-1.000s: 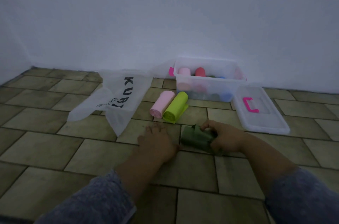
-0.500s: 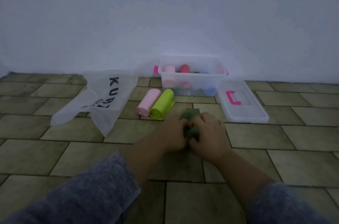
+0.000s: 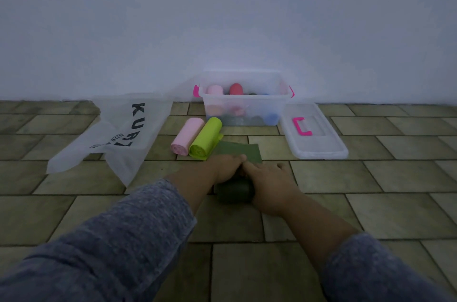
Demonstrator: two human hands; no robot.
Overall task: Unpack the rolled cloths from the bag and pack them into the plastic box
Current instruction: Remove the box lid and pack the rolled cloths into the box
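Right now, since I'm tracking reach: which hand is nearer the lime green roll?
Left. The left hand sits just below the lime green roll; the right hand lies farther right, on the dark green cloth.

grey heathered knit sleeves [image 3: 118,247] on both arms, pushed up; forearms and hands bare.
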